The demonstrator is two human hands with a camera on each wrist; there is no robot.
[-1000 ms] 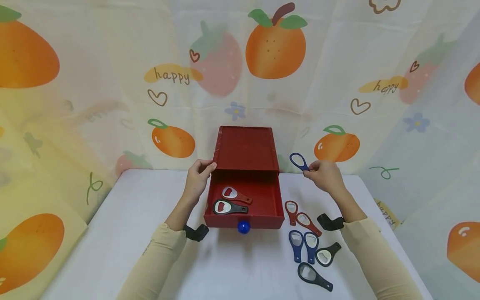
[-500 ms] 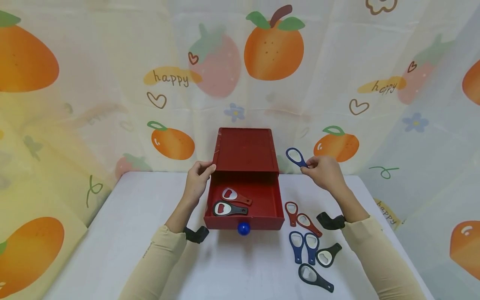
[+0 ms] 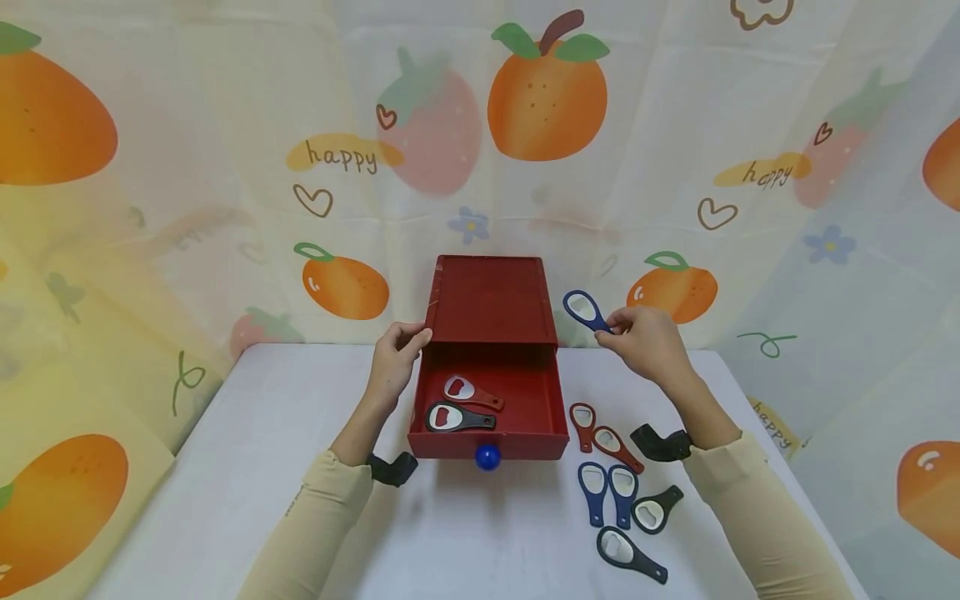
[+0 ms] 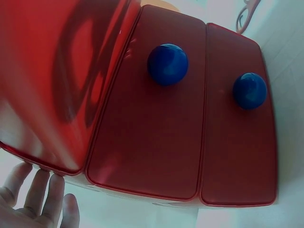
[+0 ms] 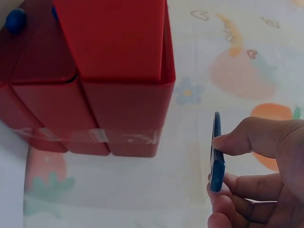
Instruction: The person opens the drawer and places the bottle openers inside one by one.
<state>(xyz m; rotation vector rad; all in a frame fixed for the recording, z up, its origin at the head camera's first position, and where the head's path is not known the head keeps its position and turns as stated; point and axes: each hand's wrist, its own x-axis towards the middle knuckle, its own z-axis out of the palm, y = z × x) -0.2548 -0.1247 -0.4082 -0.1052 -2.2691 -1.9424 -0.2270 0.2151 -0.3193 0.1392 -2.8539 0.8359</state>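
Note:
A red drawer cabinet (image 3: 491, 300) stands on the table, its top drawer (image 3: 525, 417) pulled out. Inside that drawer lie a red bottle opener (image 3: 487, 398) and a black bottle opener (image 3: 476, 418). My left hand (image 3: 393, 358) touches the cabinet's left side near the top; in the left wrist view, its fingers (image 4: 53, 194) reach the red edge. To the right of the cabinet, my right hand (image 3: 647, 342) pinches a blue bottle opener (image 3: 583, 309) by its handle, ring end pointing up and left, raised above the table. The right wrist view shows this opener (image 5: 217, 152) edge-on between thumb and fingers.
Right of the drawer, several bottle openers lie on the white table (image 3: 292, 400): red ones (image 3: 617, 448), blue ones (image 3: 622, 496) and dark ones (image 3: 633, 557). Blue ball knobs (image 4: 167, 64) stick out from the drawer fronts. A fruit-print cloth (image 3: 247, 167) hangs behind.
My right hand has shifted slightly left and up with the blue bottle opener, bringing it closer to the cabinet. The left hand stays on the cabinet's side.

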